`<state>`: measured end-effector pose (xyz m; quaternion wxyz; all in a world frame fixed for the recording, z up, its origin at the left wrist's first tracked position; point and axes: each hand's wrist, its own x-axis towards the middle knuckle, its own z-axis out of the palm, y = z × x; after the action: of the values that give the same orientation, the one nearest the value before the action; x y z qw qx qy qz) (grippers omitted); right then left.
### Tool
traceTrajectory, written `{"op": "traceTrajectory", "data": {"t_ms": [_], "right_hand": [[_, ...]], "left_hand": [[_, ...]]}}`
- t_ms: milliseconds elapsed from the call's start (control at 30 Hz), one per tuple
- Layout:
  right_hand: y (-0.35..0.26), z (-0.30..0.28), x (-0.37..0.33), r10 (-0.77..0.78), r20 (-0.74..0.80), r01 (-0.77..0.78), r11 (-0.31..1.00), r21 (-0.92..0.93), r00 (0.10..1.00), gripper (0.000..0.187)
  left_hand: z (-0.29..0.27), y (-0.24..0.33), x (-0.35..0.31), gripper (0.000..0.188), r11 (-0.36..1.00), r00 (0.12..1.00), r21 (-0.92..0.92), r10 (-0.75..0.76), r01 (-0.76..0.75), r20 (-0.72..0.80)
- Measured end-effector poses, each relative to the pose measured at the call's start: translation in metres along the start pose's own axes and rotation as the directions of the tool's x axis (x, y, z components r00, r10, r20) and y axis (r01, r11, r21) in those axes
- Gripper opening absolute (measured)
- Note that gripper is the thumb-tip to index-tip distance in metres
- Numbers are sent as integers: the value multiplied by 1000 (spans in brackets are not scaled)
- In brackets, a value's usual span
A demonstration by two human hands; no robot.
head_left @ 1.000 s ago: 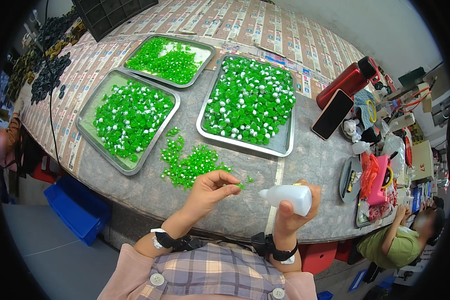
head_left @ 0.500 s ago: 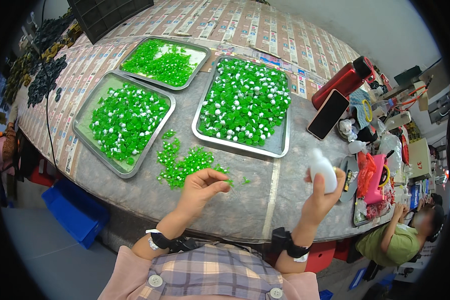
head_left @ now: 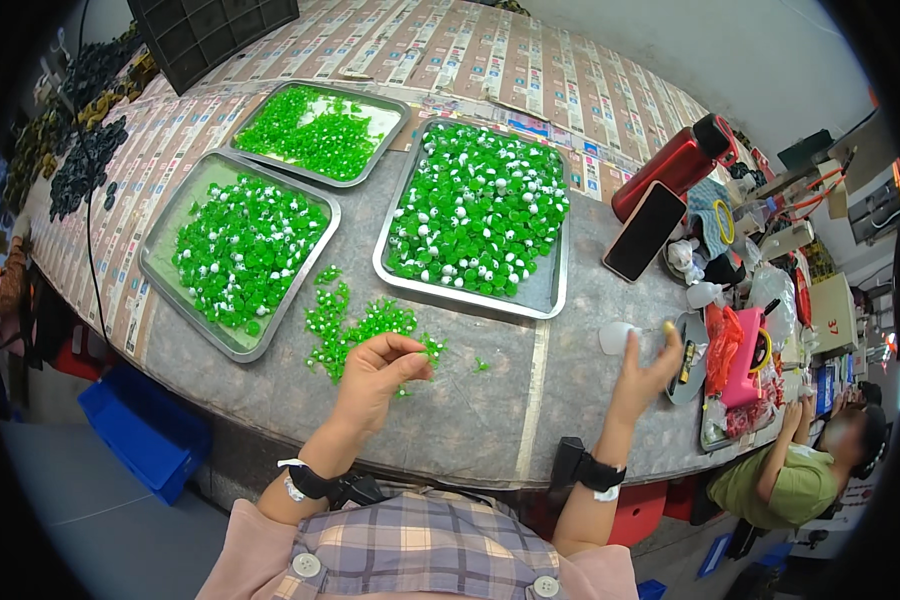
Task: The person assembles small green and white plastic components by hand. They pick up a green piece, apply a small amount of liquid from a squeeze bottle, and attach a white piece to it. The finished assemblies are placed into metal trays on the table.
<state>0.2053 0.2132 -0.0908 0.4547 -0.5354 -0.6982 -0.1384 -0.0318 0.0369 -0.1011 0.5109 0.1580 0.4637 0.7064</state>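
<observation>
My left hand (head_left: 378, 378) is over the near part of the table, thumb and forefinger pinched together; whatever they hold is too small to make out. Just beyond it lies a loose pile of small green pieces with white dots (head_left: 375, 318). To the right, my right hand (head_left: 638, 385) has its fingers apart and holds nothing. A small white squeeze bottle (head_left: 615, 338) rests on the table right behind those fingers, partly hidden by them. A metal tray (head_left: 565, 290) heaped with green pieces and white balls stands beyond my hands.
Two more metal trays of green pieces, a near one (head_left: 245, 352) and a far one (head_left: 402, 115), stand at left. A phone (head_left: 645, 232) leans by a red bottle (head_left: 670, 168). A pink container (head_left: 745, 370) and bags crowd the right edge, where a person in green (head_left: 770, 490) sits.
My right hand has let go of the white squeeze bottle, which now rests on the table, and its fingers have spread. My left hand has shifted slightly left, still pinched.
</observation>
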Motion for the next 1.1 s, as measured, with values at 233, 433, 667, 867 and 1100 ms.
{"op": "traceTrajectory", "data": {"t_ms": [233,433,667,867,1100], "right_hand": [[-76,-13,-9,-369,668,-168,785,597,646,6],[-76,47,-1,-111,673,-267,861,433,731,8],[-84,85,-8,-177,718,-121,931,343,674,20],[-79,86,-3,-282,621,-6,908,419,732,20],[-109,15,-2,-350,669,-252,734,630,655,20]], "left_hand": [[-1,-1,1,9,1000,1000,-21,-12,12,10],[-5,3,-2,9,1000,1000,-9,-8,8,-10],[-3,3,-1,9,999,1000,-29,-15,16,16],[-1,2,-1,9,999,999,-20,-27,28,44],[2,3,2,8,998,993,-14,-62,64,101]]}}
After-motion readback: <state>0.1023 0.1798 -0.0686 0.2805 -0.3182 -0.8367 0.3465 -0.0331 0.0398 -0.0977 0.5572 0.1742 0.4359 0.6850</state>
